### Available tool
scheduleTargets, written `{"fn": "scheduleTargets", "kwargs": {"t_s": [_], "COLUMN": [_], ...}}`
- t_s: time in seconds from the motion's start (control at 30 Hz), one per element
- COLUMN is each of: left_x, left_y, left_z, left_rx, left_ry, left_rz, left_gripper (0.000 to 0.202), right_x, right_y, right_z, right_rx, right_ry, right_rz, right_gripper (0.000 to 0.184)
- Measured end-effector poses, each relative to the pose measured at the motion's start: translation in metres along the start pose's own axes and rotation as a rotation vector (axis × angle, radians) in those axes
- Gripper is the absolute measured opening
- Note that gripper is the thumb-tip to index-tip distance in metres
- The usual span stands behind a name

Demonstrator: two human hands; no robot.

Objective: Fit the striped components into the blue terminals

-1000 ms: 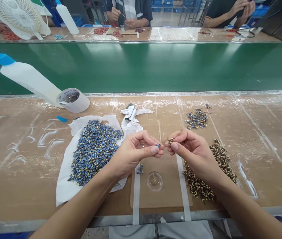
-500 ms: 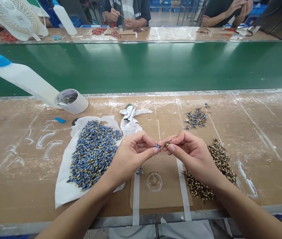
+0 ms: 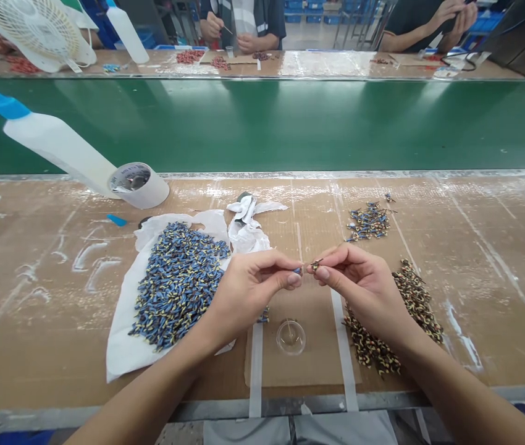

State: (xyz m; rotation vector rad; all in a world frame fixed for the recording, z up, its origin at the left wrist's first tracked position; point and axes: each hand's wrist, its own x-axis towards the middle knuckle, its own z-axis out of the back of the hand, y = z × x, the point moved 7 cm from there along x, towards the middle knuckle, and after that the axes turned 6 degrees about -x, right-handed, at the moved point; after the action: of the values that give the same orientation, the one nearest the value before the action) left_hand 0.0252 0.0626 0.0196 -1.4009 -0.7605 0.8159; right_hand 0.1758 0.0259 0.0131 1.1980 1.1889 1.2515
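1. The left hand (image 3: 248, 290) pinches one small blue piece (image 3: 298, 271) between thumb and fingers, above the middle of the bench (image 3: 498, 247)
2. The right hand (image 3: 367, 281) grasps, in the same manner, one small dark piece (image 3: 315, 264); the two pieces are just beside each other, and I cannot tell if they touch
3. The step in hand seems to be the matching of these two pieces, end toward end
4. The next move, I judge, calls for a light, steady pinch and careful lining up
5. Close to the bench's near edge is a clear cup (image 3: 291, 337); nearer its far edge, right of the middle, lies a small heap (image 3: 369, 221)
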Motion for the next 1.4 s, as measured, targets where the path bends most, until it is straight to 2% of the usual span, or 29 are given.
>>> {"fn": "scheduleTargets", "kwargs": {"t_s": [0.1, 0.3, 0.63, 0.83, 0.93, 1.07, 1.17, 1.4], "left_x": [0.0, -0.001, -0.008, -0.016, -0.019, -0.021, -0.02, -0.018], "left_y": [0.001, -0.009, -0.019, -0.028, -0.028, -0.025, -0.023, -0.024], "left_z": [-0.002, -0.003, -0.007, -0.015, -0.017, -0.02, -0.02, -0.021], "left_rx": [0.065, 0.354, 0.587, 0.861, 0.923, 0.948, 0.947, 0.877], "left_ry": [0.013, -0.011, -0.04, -0.097, -0.111, -0.056, -0.031, -0.055], "left_rz": [-0.03, -0.236, -0.495, -0.692, -0.732, -0.771, -0.758, -0.689], "left_gripper": [0.01, 0.009, 0.01, 0.014, 0.016, 0.019, 0.021, 0.019], "right_x": [-0.001, -0.003, -0.003, -0.003, -0.004, -0.004, -0.004, -0.004], "right_y": [-0.001, -0.005, -0.008, -0.011, -0.009, -0.007, -0.007, -0.008], "right_z": [0.0, -0.004, -0.009, -0.011, -0.012, -0.013, -0.013, -0.014], "right_rx": [-0.041, -0.063, -0.072, -0.122, -0.143, -0.196, -0.221, -0.194], "right_ry": [0.004, 0.033, 0.08, 0.11, 0.132, 0.19, 0.216, 0.203], "right_rz": [0.011, -0.02, -0.102, -0.076, -0.04, -0.015, -0.02, -0.007], "right_gripper": [0.006, 0.006, 0.01, 0.012, 0.013, 0.015, 0.017, 0.02]}}
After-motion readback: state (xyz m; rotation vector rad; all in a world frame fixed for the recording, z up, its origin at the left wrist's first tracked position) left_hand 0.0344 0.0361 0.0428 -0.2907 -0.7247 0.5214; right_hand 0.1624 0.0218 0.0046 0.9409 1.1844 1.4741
